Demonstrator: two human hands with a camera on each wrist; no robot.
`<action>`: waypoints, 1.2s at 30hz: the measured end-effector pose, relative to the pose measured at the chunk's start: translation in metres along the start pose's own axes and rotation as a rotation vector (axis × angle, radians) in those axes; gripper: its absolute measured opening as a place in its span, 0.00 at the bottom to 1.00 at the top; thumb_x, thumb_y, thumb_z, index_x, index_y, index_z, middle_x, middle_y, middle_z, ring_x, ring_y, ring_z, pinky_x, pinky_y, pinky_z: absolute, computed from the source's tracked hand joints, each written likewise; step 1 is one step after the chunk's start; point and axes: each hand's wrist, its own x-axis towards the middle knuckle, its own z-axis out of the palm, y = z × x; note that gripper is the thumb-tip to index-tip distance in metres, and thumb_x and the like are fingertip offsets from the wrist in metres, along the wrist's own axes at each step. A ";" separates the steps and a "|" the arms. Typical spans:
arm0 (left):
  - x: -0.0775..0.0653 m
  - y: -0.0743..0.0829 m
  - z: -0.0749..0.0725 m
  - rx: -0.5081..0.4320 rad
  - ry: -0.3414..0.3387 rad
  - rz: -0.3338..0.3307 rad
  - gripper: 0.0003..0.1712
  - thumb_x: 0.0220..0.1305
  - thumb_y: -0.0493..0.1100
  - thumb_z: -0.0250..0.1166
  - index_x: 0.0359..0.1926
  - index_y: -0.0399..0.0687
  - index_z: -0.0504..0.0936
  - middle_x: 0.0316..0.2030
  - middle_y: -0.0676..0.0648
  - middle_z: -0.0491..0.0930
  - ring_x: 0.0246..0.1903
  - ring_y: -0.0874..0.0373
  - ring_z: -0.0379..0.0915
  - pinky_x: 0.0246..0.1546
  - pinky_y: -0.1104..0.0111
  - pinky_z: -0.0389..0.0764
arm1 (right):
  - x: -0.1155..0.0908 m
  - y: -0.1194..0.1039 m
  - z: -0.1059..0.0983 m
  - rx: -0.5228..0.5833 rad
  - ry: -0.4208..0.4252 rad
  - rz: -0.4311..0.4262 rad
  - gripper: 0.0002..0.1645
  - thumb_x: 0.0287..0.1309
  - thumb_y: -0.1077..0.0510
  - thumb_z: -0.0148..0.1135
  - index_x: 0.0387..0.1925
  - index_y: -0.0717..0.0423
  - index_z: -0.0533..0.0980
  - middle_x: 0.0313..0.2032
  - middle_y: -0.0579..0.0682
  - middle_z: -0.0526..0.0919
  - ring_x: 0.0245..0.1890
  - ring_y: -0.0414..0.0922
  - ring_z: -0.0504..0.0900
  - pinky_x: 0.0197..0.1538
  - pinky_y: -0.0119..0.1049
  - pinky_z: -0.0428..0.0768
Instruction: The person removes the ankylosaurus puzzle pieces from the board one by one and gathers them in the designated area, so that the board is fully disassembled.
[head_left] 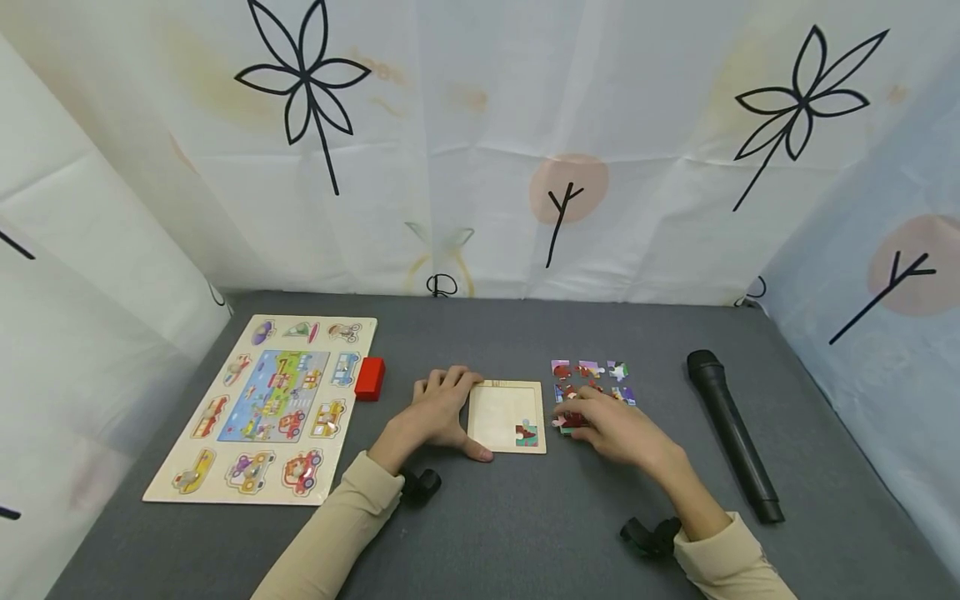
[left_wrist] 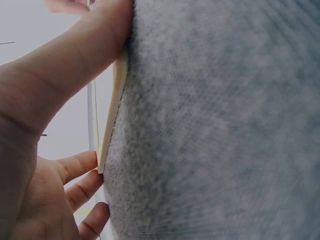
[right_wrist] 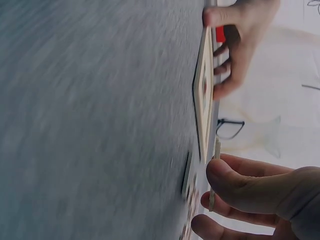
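Note:
My left hand (head_left: pixel 438 414) holds the left side of a small wooden puzzle tray (head_left: pixel 495 417), its thumb at the near corner and fingers at the far one. One printed jigsaw piece lies in the tray's near right corner. In the left wrist view, the tray's pale edge (left_wrist: pixel 112 110) runs between thumb and fingers. My right hand (head_left: pixel 618 425) is over a group of loose jigsaw pieces (head_left: pixel 590 369) to the right of the tray. In the right wrist view its thumb and fingers pinch a thin puzzle piece (right_wrist: pixel 217 150), seen edge-on above the table; its printed face is hidden.
A large wooden picture board (head_left: pixel 341 329) lies on the left of the grey table (head_left: pixel 487 533), with a red block (head_left: pixel 370 379) at its right edge. A black microphone (head_left: pixel 735 437) lies at the right. Patterned white cloth (head_left: pixel 480 125) hangs behind.

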 end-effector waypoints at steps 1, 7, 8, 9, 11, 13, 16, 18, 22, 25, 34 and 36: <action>0.000 0.000 0.000 0.001 0.000 0.000 0.67 0.34 0.71 0.83 0.74 0.56 0.64 0.73 0.45 0.61 0.68 0.40 0.57 0.63 0.43 0.60 | -0.002 0.003 -0.001 0.001 0.000 0.010 0.19 0.62 0.61 0.70 0.55 0.49 0.83 0.39 0.46 0.79 0.30 0.36 0.70 0.29 0.29 0.67; 0.001 -0.001 0.001 0.005 -0.001 0.005 0.67 0.34 0.72 0.83 0.74 0.56 0.64 0.73 0.44 0.61 0.67 0.40 0.57 0.63 0.43 0.60 | -0.012 0.017 -0.005 -0.014 0.005 0.035 0.20 0.62 0.62 0.70 0.56 0.48 0.83 0.46 0.50 0.82 0.36 0.41 0.79 0.33 0.38 0.75; 0.001 -0.001 0.001 0.008 -0.003 0.004 0.67 0.34 0.72 0.83 0.74 0.56 0.64 0.73 0.45 0.61 0.67 0.40 0.57 0.63 0.43 0.60 | -0.014 0.019 -0.006 -0.017 0.009 0.035 0.20 0.62 0.62 0.70 0.56 0.49 0.82 0.48 0.51 0.83 0.38 0.43 0.80 0.36 0.40 0.77; 0.001 -0.002 0.001 0.009 -0.004 0.004 0.67 0.34 0.72 0.83 0.74 0.56 0.64 0.74 0.45 0.61 0.68 0.40 0.57 0.63 0.43 0.60 | -0.015 0.021 -0.006 -0.014 0.011 0.038 0.21 0.61 0.62 0.70 0.56 0.49 0.82 0.50 0.52 0.83 0.40 0.44 0.81 0.37 0.42 0.78; 0.002 -0.002 0.001 0.010 -0.003 0.004 0.67 0.34 0.72 0.83 0.74 0.56 0.64 0.74 0.44 0.61 0.68 0.40 0.57 0.63 0.43 0.60 | -0.017 0.024 -0.007 -0.016 0.018 0.044 0.21 0.61 0.62 0.70 0.55 0.48 0.83 0.51 0.51 0.83 0.42 0.45 0.82 0.38 0.44 0.79; 0.002 -0.002 0.001 0.013 -0.006 0.003 0.68 0.34 0.72 0.83 0.75 0.56 0.63 0.74 0.44 0.60 0.68 0.40 0.57 0.64 0.43 0.60 | -0.019 0.027 -0.007 -0.016 0.024 0.052 0.20 0.60 0.62 0.71 0.54 0.48 0.83 0.47 0.49 0.83 0.39 0.43 0.80 0.36 0.42 0.77; 0.002 -0.001 0.001 0.013 -0.002 0.006 0.68 0.34 0.72 0.83 0.75 0.56 0.63 0.74 0.44 0.61 0.68 0.40 0.57 0.64 0.43 0.60 | -0.020 0.031 -0.006 -0.030 0.030 0.053 0.20 0.60 0.62 0.71 0.54 0.49 0.83 0.44 0.47 0.82 0.36 0.40 0.77 0.34 0.37 0.74; 0.002 -0.001 0.001 0.017 -0.003 0.004 0.68 0.34 0.72 0.83 0.75 0.56 0.63 0.74 0.44 0.60 0.68 0.40 0.57 0.64 0.43 0.60 | -0.020 0.032 -0.006 -0.036 0.035 0.055 0.20 0.60 0.62 0.71 0.54 0.49 0.83 0.43 0.46 0.81 0.36 0.39 0.76 0.33 0.36 0.72; 0.002 -0.001 0.001 0.016 -0.002 0.002 0.68 0.34 0.72 0.83 0.75 0.56 0.64 0.74 0.44 0.61 0.68 0.40 0.57 0.64 0.43 0.60 | -0.019 0.033 -0.004 -0.035 0.037 0.054 0.19 0.60 0.62 0.71 0.54 0.49 0.83 0.44 0.47 0.82 0.36 0.39 0.76 0.34 0.38 0.74; 0.002 0.000 0.000 0.013 -0.003 0.001 0.68 0.34 0.72 0.83 0.75 0.56 0.64 0.74 0.44 0.60 0.68 0.40 0.57 0.64 0.42 0.60 | -0.018 0.032 -0.004 -0.032 0.030 0.055 0.20 0.60 0.61 0.71 0.54 0.49 0.83 0.45 0.49 0.82 0.37 0.41 0.77 0.35 0.40 0.76; 0.001 0.000 0.000 0.013 -0.001 0.003 0.67 0.34 0.71 0.83 0.74 0.56 0.64 0.73 0.44 0.61 0.68 0.40 0.57 0.63 0.43 0.60 | -0.016 0.030 -0.004 -0.018 0.012 0.072 0.21 0.60 0.61 0.71 0.56 0.51 0.83 0.48 0.51 0.83 0.38 0.42 0.79 0.36 0.42 0.77; 0.001 0.000 0.000 0.008 0.000 0.004 0.67 0.34 0.71 0.83 0.74 0.55 0.64 0.73 0.44 0.61 0.68 0.39 0.57 0.63 0.43 0.60 | -0.016 0.030 -0.003 -0.019 0.015 0.071 0.20 0.61 0.61 0.71 0.55 0.51 0.83 0.48 0.51 0.83 0.39 0.43 0.80 0.37 0.42 0.78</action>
